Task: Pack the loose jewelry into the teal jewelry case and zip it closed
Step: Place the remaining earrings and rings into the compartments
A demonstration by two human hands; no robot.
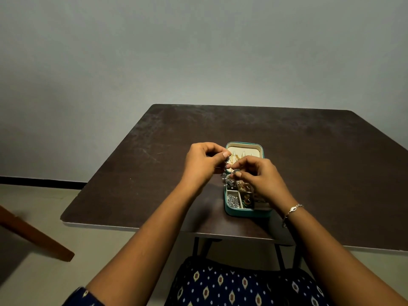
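Note:
The teal jewelry case (247,212) lies open near the front of the dark table, its cream-lined lid (242,150) laid flat at the far end. Its compartments hold silver and gold pieces. Both hands hover over the case's middle. My left hand (202,164) pinches a dark silver beaded piece of jewelry (227,165) between thumb and fingers. My right hand (260,176) pinches a small round silver part (237,172) of it. More of the piece dangles down into the case, partly hidden by my fingers.
The dark brown table (154,173) stands against a grey wall, with its front edge just above my lap. A brown wooden bar (33,237) slants across the floor at lower left. A silver bracelet (292,212) sits on my right wrist.

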